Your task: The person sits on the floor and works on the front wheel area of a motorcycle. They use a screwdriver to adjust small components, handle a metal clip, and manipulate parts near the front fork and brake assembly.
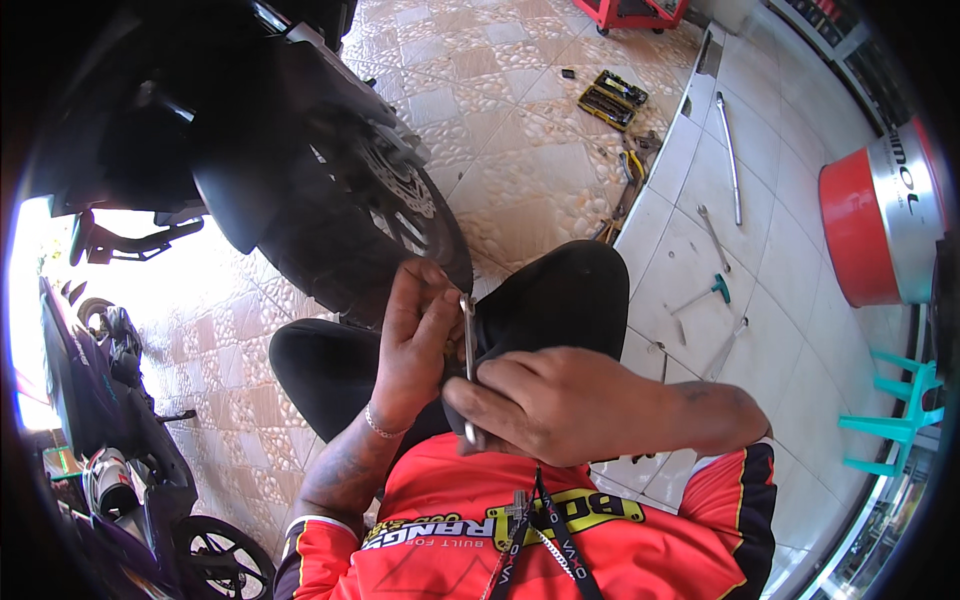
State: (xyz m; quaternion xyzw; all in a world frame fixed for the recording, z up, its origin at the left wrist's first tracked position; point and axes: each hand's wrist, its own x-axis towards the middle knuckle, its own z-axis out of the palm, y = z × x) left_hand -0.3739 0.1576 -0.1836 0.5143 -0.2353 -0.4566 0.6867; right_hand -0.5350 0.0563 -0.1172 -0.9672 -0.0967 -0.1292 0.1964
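1. Curl the right hand's (pixel 545 405) fingers firmly about the silver wrench's (pixel 470 345) lower part.
2. Steady its upper end with the left hand (pixel 415 330), fingers bent close; exact pinch hidden.
3. Work between the knees (pixel 590 290), clear of the tyre (pixel 452 240).

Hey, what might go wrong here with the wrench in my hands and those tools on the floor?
The metal wrench could slip from your right hand and pinch or knock your left hand, whose fingers are right at its upper end.

The long bar and green-handled tool lie loose on the white tiles, so someone might trip on them.
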